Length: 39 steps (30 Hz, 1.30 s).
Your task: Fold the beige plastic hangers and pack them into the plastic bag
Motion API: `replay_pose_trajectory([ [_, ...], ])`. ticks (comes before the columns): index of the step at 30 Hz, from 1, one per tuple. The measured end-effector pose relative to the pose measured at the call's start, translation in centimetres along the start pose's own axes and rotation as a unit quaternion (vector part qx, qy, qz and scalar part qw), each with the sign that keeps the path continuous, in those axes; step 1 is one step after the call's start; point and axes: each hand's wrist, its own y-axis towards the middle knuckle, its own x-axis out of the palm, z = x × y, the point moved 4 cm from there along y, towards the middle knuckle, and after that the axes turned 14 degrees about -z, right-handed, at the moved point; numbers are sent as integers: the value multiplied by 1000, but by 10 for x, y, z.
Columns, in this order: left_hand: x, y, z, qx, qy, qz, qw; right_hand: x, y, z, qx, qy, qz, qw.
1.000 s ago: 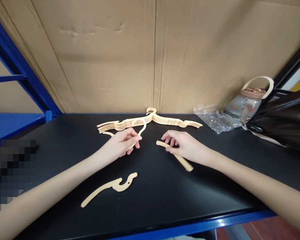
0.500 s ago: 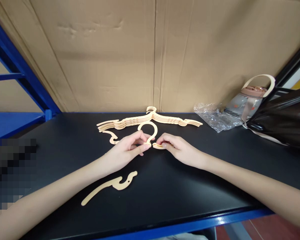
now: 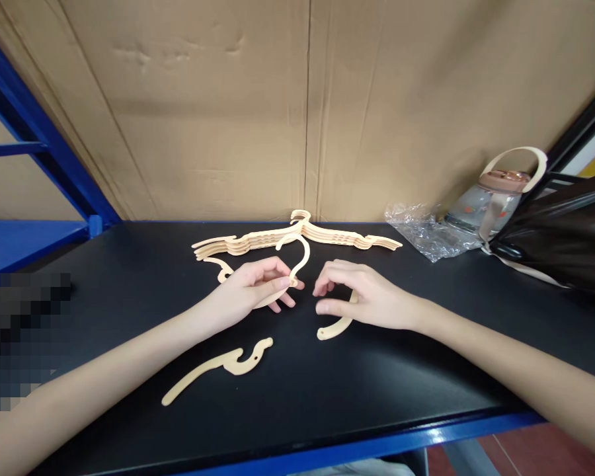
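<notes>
My left hand (image 3: 262, 284) pinches a pale wooden clothes hanger piece (image 3: 300, 258) at the base of its hook, which curves up above the fingers. An arm of that hanger runs under the palm and shows again at the left as a notched end (image 3: 219, 268). My right hand (image 3: 352, 294) hovers with thumb and fingers apart. Below it a curved wooden piece (image 3: 334, 330) with a small hole at its end lies on the table, partly hidden by the hand. Nearer me lies a loose notched hanger arm (image 3: 213, 370).
Several assembled hangers (image 3: 322, 231) lie stacked at the back by the cardboard wall (image 3: 203, 119). At the right are crumpled clear plastic (image 3: 424, 231), a bottle with a handle (image 3: 490, 192) and a black bag (image 3: 560, 231). A blue frame (image 3: 79, 165) rises at the left of the black tabletop (image 3: 401, 390).
My right hand has let go of the curved piece, which now lies lower on the table, and its fingers have spread. The hook in my left hand has tilted slightly.
</notes>
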Motion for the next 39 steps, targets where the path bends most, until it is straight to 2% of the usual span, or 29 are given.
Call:
replay_pose_trajectory([
  [5,-3,-3,0,-33,-38,22,998,-5,-5,0,-5,-38,-116,993],
  [8,-3,-7,-1,-60,-89,26,994,-5,-5,3,0,-17,-132,991],
  [15,8,-12,1,-113,-170,25,979,2,0,9,9,31,-39,999],
  [20,13,-11,0,-111,-172,-21,978,8,3,9,23,92,13,995],
  [23,15,-10,-1,-102,-175,-56,978,12,4,9,25,148,16,989],
  [27,15,-11,-2,-98,-179,-65,977,16,6,12,37,222,12,974],
  [32,14,-9,-3,-106,-169,-74,977,17,8,12,25,234,15,972],
  [39,12,-7,-4,-113,-162,-58,979,21,9,14,15,268,13,963],
])
